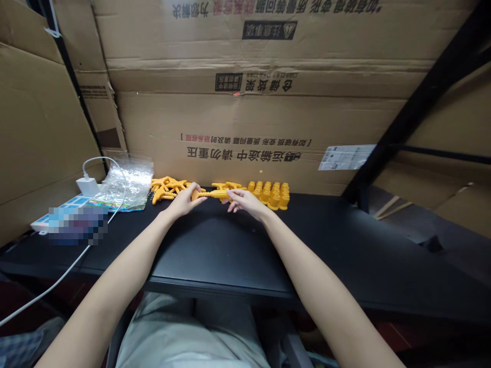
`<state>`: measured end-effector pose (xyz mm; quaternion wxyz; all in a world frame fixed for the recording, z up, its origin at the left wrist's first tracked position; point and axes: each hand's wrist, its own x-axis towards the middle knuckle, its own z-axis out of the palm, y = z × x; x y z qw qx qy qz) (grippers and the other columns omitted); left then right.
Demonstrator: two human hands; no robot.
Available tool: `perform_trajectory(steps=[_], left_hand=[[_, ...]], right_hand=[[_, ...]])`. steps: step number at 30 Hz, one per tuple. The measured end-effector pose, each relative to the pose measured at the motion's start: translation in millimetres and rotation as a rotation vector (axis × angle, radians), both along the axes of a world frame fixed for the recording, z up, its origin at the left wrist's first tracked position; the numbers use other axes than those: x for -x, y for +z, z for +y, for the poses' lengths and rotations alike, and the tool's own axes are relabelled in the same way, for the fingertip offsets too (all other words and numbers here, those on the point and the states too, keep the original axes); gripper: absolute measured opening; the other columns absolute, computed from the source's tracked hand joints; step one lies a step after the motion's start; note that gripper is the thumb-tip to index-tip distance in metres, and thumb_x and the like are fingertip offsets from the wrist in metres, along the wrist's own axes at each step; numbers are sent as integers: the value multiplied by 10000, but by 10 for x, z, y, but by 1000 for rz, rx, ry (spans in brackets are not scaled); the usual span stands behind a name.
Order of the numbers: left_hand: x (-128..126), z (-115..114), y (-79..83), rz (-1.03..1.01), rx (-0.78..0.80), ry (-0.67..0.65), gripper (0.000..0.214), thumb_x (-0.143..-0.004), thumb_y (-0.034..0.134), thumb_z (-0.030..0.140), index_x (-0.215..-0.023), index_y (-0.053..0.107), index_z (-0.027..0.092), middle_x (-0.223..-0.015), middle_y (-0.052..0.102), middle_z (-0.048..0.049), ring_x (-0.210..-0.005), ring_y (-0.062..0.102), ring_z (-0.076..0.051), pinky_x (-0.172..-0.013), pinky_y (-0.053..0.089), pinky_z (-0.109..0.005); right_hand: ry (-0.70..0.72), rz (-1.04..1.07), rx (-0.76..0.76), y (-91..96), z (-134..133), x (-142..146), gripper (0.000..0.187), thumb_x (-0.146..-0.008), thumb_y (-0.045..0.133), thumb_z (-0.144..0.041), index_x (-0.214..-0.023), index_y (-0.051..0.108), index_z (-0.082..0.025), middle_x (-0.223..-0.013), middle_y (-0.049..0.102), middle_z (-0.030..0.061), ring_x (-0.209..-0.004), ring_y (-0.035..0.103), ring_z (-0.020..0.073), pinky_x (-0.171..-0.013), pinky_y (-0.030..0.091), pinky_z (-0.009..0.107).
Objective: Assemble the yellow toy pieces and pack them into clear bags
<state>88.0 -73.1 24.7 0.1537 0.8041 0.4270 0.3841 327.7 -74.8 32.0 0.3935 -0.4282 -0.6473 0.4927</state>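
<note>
Just above the black tabletop, my left hand (184, 200) pinches one end of a yellow plastic piece with a ribbed shaft (215, 194). A rounded yellow end shows by the left thumb. At the other end, the fingers of my right hand (246, 202) close on the same piece, which lies level between both hands. Behind my left hand is a heap of yellow plastic parts with ribbed stems (166, 186). More flat yellow parts (226, 185) lie behind the held piece. Several small yellow cup-shaped parts (274, 197) stand in rows right of my right hand.
A clear plastic bag (125, 179) lies at the left, near a power strip (42, 222) with a white charger (87, 186). A white cable (71, 266) runs over the table (215, 250) and its front edge. A cardboard wall (238, 117) stands behind.
</note>
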Motion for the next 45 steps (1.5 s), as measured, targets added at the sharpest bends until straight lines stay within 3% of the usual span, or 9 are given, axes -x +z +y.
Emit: perform_trajectory(steps=[4, 7, 11, 20, 24, 27, 30, 33, 45], left_hand=[[0, -6, 6, 11, -12, 9, 240, -803, 593, 380, -900, 452, 211, -625, 418, 67, -567, 395, -106, -565, 301, -221], [-10, -24, 21, 11, -22, 6, 246, -798, 600, 381, -896, 451, 211, -629, 424, 67, -571, 399, -106, -566, 300, -220], [-25, -41, 35, 16, -32, -4, 252, -797, 609, 373, -904, 451, 209, -619, 416, 73, -550, 386, -98, -557, 293, -216], [-30, -48, 32, 21, -50, -6, 263, -799, 608, 387, -912, 451, 210, -652, 437, 63, -573, 396, -100, -574, 307, -220], [-36, -61, 39, 26, -37, -4, 261, -798, 608, 389, -911, 455, 211, -655, 445, 61, -584, 411, -102, -586, 315, -224], [-35, -55, 33, 24, -27, -4, 267, -795, 608, 400, -913, 458, 213, -634, 423, 67, -570, 403, -102, -574, 306, -221], [-33, -44, 22, 21, -14, 0, 274, -787, 617, 402, -908, 457, 214, -615, 397, 74, -558, 393, -103, -561, 295, -219], [-32, -39, 16, 21, -16, 7, 272, -783, 624, 390, -907, 458, 214, -605, 386, 77, -554, 391, -103, -557, 292, -218], [-28, -29, 5, 45, -31, 3, 269, -793, 612, 389, -920, 450, 215, -634, 405, 65, -571, 399, -107, -568, 309, -229]], right_hand=[[41, 39, -59, -2, -1, -20, 469, -746, 733, -289, -1170, 562, -185, -880, 723, 48, -558, 641, 96, -513, 499, 200], [9, 36, -76, 3, -3, 0, 325, -773, 698, -379, -974, 621, -136, -719, 710, 42, -491, 609, 87, -482, 468, 191], [-70, 16, -20, 18, -20, 73, 433, -808, 598, -541, -690, 589, -124, -557, 659, 53, -399, 555, 80, -423, 424, 190], [-186, -4, 118, 49, -82, 187, 544, -836, 493, -622, -566, 571, -156, -374, 528, 20, -306, 476, 82, -317, 345, 186], [-214, -22, 132, 33, -76, 178, 589, -830, 425, -683, -610, 598, -166, -330, 475, 0, -265, 404, 72, -266, 268, 183], [-166, -35, 164, 42, -72, 136, 613, -860, 357, -677, -749, 644, -146, -442, 584, 38, -291, 452, 82, -272, 290, 186], [-34, 43, 182, 60, -79, 92, 418, -903, 444, -531, -970, 629, -162, -759, 717, 81, -430, 587, 103, -364, 419, 191], [34, 149, 157, 58, -83, 80, 221, -891, 550, -345, -1023, 604, -176, -933, 720, 84, -563, 647, 110, -492, 505, 200], [-44, 171, 186, 47, -89, 158, 275, -914, 502, -395, -933, 649, -164, -743, 702, 64, -528, 620, 111, -493, 506, 206]])
